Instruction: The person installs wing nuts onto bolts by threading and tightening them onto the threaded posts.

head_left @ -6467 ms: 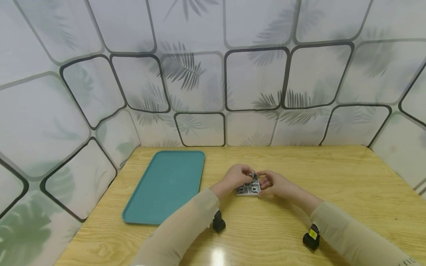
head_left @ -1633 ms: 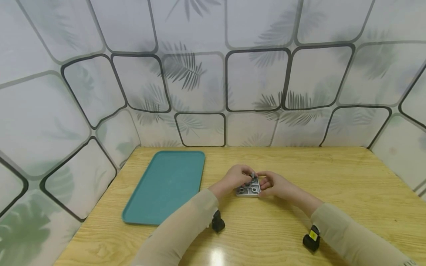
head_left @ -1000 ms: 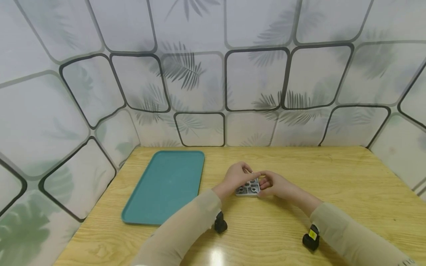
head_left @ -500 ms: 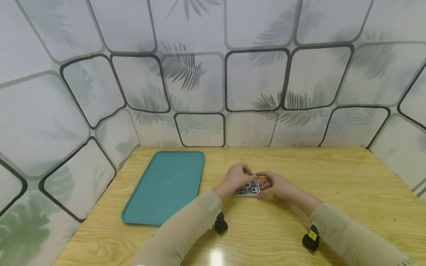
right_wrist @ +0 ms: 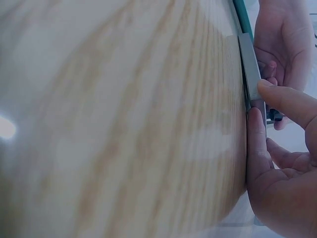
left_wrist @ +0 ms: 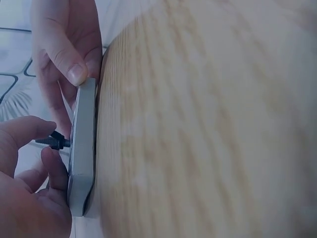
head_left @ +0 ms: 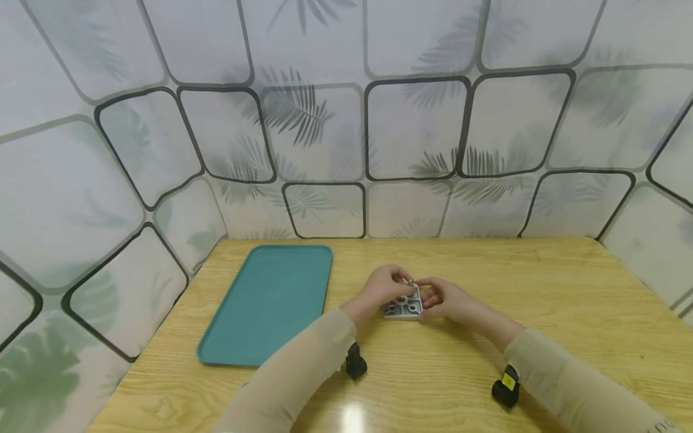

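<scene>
A square grey metal plate (head_left: 403, 310) with ribs and round holes lies on the table. A threaded bolt (left_wrist: 45, 142) with a dark nut (left_wrist: 59, 143) stands out from its upper face. My left hand (head_left: 383, 287) reaches over the plate's far left part, its thumb and fingers bent round the nut and bolt. My right hand (head_left: 452, 302) grips the plate's right side; in the right wrist view its thumb (right_wrist: 285, 99) presses one edge and a finger lies along the side. Fingers partly hide the nut in the head view.
A teal tray (head_left: 271, 304) lies on the wooden table (head_left: 541, 288) to the left of the plate. Patterned fabric (head_left: 411, 132) surrounds the table at the back and sides. Each wrist carries a small black camera (head_left: 355, 361).
The left thumb, which stretched across the bolt toward the right hand a second ago, has drawn back left, uncovering the bolt's tip. The right hand and plate keep nearly the same place.
</scene>
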`<action>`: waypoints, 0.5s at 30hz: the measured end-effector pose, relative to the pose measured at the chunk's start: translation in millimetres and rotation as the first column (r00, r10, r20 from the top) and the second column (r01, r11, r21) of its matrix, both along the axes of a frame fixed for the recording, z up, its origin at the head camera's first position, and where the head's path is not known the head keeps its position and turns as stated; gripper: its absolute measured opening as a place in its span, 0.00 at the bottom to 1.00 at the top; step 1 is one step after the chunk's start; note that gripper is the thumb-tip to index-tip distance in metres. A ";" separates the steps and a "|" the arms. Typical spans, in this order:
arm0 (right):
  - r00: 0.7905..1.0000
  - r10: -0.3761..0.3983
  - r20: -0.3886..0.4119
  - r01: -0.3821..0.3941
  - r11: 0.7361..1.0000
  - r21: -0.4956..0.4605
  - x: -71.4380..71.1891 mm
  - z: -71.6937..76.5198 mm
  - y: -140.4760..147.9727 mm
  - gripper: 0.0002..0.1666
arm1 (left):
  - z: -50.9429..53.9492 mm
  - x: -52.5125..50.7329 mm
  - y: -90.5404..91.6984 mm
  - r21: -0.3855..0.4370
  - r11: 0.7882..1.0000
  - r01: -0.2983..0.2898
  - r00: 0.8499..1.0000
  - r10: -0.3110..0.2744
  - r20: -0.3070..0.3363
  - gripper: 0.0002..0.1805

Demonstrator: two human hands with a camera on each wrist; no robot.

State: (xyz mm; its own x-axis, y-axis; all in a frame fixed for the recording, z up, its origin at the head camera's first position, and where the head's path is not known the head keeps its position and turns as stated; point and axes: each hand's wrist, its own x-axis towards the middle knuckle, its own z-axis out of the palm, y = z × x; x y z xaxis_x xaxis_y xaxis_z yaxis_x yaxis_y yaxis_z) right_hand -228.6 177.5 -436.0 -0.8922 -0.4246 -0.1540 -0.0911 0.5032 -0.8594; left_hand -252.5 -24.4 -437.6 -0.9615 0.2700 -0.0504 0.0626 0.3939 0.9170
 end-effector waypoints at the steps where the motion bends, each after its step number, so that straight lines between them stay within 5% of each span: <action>1: 1.000 0.000 -0.001 0.000 1.000 -0.002 -0.1 0.4 0.2 0.49 | 0.1 -0.5 -0.2 0.001 1.000 0.004 1.000 -0.004 0.001 0.09; 15: 1.000 0.000 0.008 0.000 1.000 0.004 0.6 1.9 0.3 0.49 | -3.2 -4.5 -0.8 -0.010 0.999 0.030 1.000 -0.030 -0.004 0.11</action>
